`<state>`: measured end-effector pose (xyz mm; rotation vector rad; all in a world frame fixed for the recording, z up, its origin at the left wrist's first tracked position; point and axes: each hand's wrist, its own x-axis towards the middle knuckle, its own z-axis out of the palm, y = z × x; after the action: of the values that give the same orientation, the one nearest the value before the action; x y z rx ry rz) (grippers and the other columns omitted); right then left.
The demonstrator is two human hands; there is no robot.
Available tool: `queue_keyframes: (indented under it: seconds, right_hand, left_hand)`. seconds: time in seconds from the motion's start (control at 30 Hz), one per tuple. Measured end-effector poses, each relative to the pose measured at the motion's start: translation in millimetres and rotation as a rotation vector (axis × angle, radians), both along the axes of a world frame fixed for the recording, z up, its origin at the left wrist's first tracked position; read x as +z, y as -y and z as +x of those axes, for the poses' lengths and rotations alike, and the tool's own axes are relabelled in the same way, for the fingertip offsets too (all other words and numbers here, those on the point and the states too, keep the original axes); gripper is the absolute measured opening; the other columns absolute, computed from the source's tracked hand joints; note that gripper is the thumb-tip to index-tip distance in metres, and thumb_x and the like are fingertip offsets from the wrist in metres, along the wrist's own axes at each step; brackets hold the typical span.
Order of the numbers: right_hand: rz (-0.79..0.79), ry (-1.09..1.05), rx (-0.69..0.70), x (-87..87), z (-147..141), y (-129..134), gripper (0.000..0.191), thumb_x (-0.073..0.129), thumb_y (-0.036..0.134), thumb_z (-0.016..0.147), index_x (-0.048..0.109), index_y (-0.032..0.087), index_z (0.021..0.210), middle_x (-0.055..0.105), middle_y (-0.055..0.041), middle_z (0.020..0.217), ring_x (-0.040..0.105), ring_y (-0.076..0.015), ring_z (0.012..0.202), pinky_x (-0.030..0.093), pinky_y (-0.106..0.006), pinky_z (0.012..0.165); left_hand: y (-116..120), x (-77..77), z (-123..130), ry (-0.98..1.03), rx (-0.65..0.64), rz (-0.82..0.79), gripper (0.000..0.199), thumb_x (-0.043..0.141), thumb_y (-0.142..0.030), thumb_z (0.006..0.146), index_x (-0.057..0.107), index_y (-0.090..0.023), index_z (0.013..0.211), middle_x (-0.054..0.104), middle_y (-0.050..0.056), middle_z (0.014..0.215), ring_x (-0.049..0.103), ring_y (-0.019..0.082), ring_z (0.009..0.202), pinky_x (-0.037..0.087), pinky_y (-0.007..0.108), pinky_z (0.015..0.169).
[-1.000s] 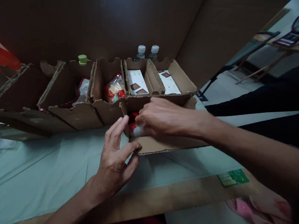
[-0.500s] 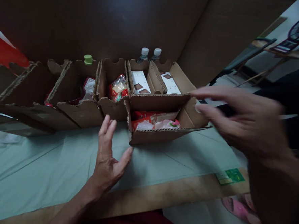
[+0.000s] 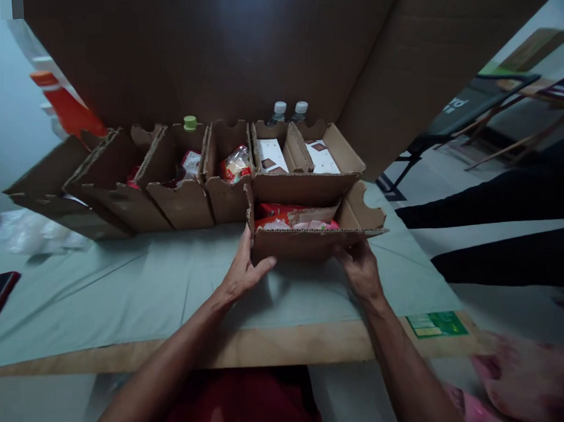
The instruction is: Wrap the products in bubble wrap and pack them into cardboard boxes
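A cardboard box sits crosswise on the cloth, in front of the row of boxes, with red and pink-white packets inside. Against its left end rest the fingers of my left hand, the thumb stretched along the lower front. My right hand has hold of the lower front right corner; its fingertips are partly hidden under the box. The box's notched right end stands free of my fingers.
Behind stand several cardboard boxes holding packets and white cartons. White-capped bottles, a green cap and an orange-red bottle rise behind them. Clear plastic lies left. A person's dark-clothed legs are at right.
My right hand has come down and left from the box's upper right end to its lower front corner. My left hand has moved right onto the left end. The view has shifted.
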<state>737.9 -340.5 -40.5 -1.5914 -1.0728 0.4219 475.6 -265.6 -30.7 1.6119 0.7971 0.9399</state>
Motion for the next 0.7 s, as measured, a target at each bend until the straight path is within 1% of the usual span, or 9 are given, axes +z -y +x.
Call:
queue_keyframes:
  seconds: [0.1,0.23,0.3,0.37,0.43,0.5,0.57,0.63,0.7]
  right_hand:
    - [-0.031,0.043,-0.022,0.7,-23,22,0.055,0.073,0.063,0.079,0.065,0.019,0.112,0.075,-0.0125,0.106,0.07,-0.0274,0.092,0.056,-0.043,0.083]
    - [-0.063,0.093,0.05,6.2,-72,46,0.042,0.069,0.057,0.086,0.067,0.02,0.106,0.076,-0.0101,0.101,0.07,-0.0279,0.094,0.056,-0.043,0.086]
    - [-0.051,0.105,0.113,14.7,-96,45,0.039,0.068,0.055,0.087,0.067,0.021,0.108,0.076,-0.0102,0.105,0.07,-0.0286,0.099,0.056,-0.043,0.088]
    - [-0.043,0.115,0.154,28.3,-110,35,0.04,0.068,0.056,0.086,0.068,0.021,0.108,0.076,-0.0108,0.107,0.069,-0.0298,0.101,0.055,-0.044,0.089]
    - [-0.017,0.111,0.149,46.0,-109,22,0.043,0.069,0.058,0.085,0.068,0.021,0.106,0.076,-0.0112,0.105,0.069,-0.0304,0.1,0.055,-0.046,0.09]
    - [0.086,0.096,0.092,65.3,-98,15,0.044,0.068,0.059,0.086,0.068,0.022,0.108,0.075,-0.011,0.106,0.068,-0.0306,0.105,0.054,-0.048,0.094]
    - [0.217,0.088,0.012,82.3,-83,19,0.041,0.065,0.057,0.09,0.068,0.024,0.115,0.073,-0.0095,0.115,0.064,-0.03,0.118,0.049,-0.05,0.105]
    - [0.322,0.11,-0.079,92.0,-74,36,0.036,0.063,0.053,0.094,0.069,0.027,0.117,0.071,-0.0064,0.121,0.059,-0.0289,0.126,0.043,-0.05,0.112]
    - [0.355,0.139,-0.138,92.6,-79,56,0.03,0.063,0.05,0.095,0.071,0.026,0.112,0.072,-0.005,0.114,0.062,-0.0282,0.119,0.046,-0.048,0.108]
  left_hand:
    - [22,-0.4,-22,0.009,0.015,-0.054,0.087,0.073,-0.051,0.083,0.036,-0.019,0.154,0.051,0.019,0.153,0.046,0.037,0.145,0.036,0.054,0.121]
    - [66,-5.6,-77,0.006,0.147,-0.177,0.078,0.075,-0.053,0.082,0.045,-0.02,0.147,0.055,0.015,0.149,0.051,0.034,0.14,0.038,0.048,0.12]
    - [77,-2.1,-104,-0.01,0.22,-0.214,0.076,0.076,-0.054,0.083,0.047,-0.02,0.144,0.055,0.015,0.148,0.049,0.033,0.141,0.038,0.045,0.121]
    - [74,10.4,-118,-0.03,0.268,-0.188,0.076,0.076,-0.055,0.083,0.047,-0.02,0.144,0.054,0.014,0.15,0.047,0.033,0.143,0.036,0.045,0.122]
    - [57,31.1,-114,-0.035,0.267,-0.116,0.079,0.075,-0.056,0.083,0.044,-0.02,0.147,0.052,0.015,0.152,0.048,0.034,0.143,0.036,0.046,0.122]
    - [35,55.5,-93,-0.02,0.227,-0.023,0.085,0.076,-0.056,0.082,0.041,-0.021,0.151,0.052,0.015,0.152,0.049,0.035,0.141,0.036,0.049,0.122]
    - [24,76.9,-68,0.0,0.161,0.077,0.089,0.077,-0.055,0.081,0.038,-0.021,0.154,0.048,0.015,0.157,0.044,0.036,0.146,0.033,0.052,0.124]
    - [30,88.5,-55,0.0,0.093,0.151,0.091,0.078,-0.054,0.08,0.037,-0.022,0.155,0.044,0.015,0.16,0.039,0.037,0.149,0.029,0.054,0.126]
    - [51,87.3,-62,-0.029,0.058,0.153,0.089,0.079,-0.053,0.08,0.04,-0.022,0.154,0.046,0.014,0.159,0.04,0.038,0.149,0.029,0.056,0.126]
